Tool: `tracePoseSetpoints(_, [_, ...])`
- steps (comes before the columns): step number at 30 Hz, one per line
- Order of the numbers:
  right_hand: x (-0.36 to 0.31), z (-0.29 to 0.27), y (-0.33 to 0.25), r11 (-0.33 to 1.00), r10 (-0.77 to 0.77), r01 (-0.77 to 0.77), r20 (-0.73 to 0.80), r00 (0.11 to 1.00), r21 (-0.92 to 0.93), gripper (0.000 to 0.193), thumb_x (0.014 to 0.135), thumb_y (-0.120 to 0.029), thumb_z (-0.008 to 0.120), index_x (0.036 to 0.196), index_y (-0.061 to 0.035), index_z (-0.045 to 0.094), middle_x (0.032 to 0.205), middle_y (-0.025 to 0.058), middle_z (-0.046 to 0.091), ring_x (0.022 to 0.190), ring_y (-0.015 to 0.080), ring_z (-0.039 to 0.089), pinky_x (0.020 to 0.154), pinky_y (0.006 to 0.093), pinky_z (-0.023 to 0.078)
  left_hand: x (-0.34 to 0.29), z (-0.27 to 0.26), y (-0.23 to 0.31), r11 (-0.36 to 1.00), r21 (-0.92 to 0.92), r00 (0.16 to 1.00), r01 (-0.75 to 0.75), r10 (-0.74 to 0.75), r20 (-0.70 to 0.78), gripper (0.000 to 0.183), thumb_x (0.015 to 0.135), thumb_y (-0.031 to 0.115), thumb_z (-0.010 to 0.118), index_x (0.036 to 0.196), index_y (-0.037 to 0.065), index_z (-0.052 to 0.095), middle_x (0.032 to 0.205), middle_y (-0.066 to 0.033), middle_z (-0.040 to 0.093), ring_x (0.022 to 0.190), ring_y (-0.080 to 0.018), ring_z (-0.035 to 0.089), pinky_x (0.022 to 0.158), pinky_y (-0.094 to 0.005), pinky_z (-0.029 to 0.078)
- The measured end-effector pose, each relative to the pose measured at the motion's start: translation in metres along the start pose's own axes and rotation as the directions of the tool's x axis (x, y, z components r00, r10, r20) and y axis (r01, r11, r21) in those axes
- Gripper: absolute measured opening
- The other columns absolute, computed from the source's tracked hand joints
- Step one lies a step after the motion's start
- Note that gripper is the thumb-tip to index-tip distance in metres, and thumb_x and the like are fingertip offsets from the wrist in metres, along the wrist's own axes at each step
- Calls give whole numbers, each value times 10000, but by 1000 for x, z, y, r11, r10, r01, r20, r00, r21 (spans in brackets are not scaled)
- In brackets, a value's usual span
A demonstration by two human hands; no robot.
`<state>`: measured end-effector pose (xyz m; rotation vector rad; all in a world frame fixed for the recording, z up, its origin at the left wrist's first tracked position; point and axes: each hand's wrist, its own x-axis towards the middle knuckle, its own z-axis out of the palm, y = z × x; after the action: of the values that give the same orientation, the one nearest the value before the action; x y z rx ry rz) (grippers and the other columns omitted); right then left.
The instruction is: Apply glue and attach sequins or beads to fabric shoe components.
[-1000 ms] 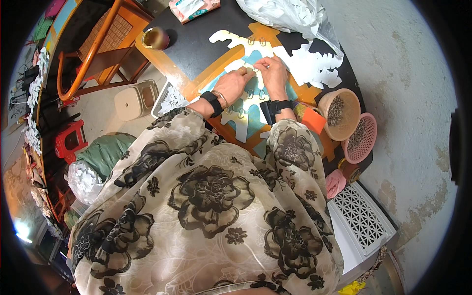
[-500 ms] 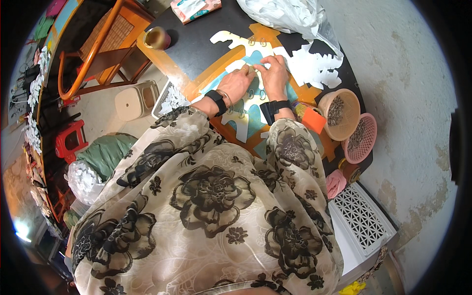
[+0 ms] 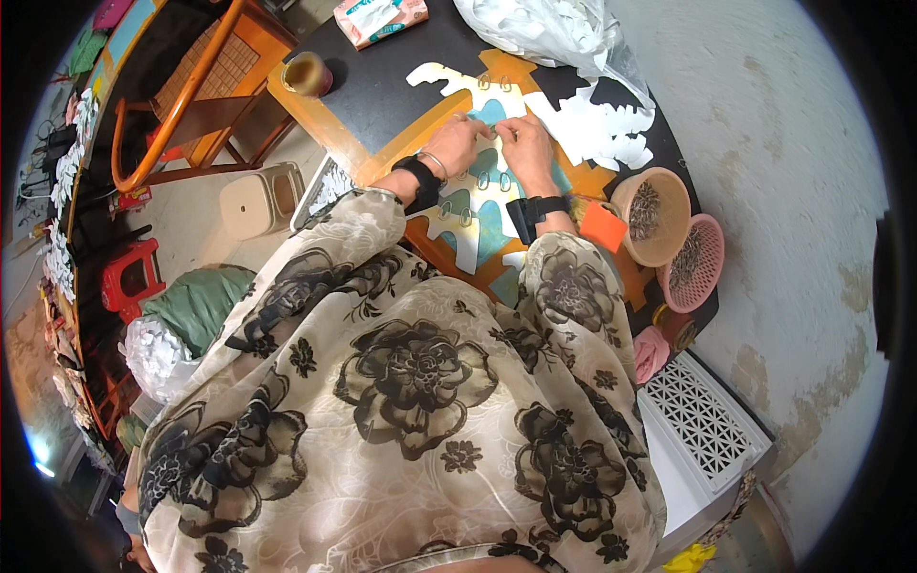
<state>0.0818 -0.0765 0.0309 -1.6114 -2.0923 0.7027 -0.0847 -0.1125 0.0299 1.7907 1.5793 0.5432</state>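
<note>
On the dark table, cut white paper pieces (image 3: 467, 247) lie over blue-green shapes (image 3: 493, 227) and orange-brown tape. Small oval metal rings (image 3: 484, 181) rest on them in pairs. My left hand (image 3: 457, 145) and my right hand (image 3: 527, 148) meet above this paper, fingertips pinched close together. What sits between the fingers is too small and covered to make out. Both wrists carry black bands. Near my right forearm is an orange square (image 3: 603, 226), beside a beige basket (image 3: 677, 190) of small metal pieces.
A pink basket (image 3: 714, 252) also holds small metal pieces. White paper cutouts (image 3: 604, 129) and a plastic bag (image 3: 549, 29) lie beyond my right hand. A tissue pack (image 3: 380, 21) and a tape roll (image 3: 307, 74) stand far left. A wall rises on the right.
My hands have shifted slightly left and keep pinching close together over the paper. My right fingers have come lower, nearer the left ones. The whole view has moved a little.
</note>
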Motion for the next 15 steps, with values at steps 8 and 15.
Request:
tracePoseSetpoints(8, [-1, -8, -7, 992, -14, 19, 40, 999, -124, 97, 817, -105, 714, 909, -85, 739, 998, 101, 625, 916, 317, 636, 787, 422, 512, -13, -11, 20, 994, 108, 997, 10, -18, 79, 490, 795, -18, 531, 1227, 176, 658, 1063, -193, 577, 949, -353, 635, 827, -419, 520])
tracePoseSetpoints(15, [-2, -11, -24, 995, 8, -7, 6, 1000, -99, 110, 809, -108, 720, 916, -83, 733, 945, 115, 648, 901, 321, 644, 774, 422, 518, -21, -17, 24, 957, 289, 991, 0, -40, 131, 473, 857, 77, 530, 1282, 255, 635, 1177, -208, 547, 945, -354, 668, 808, -435, 549])
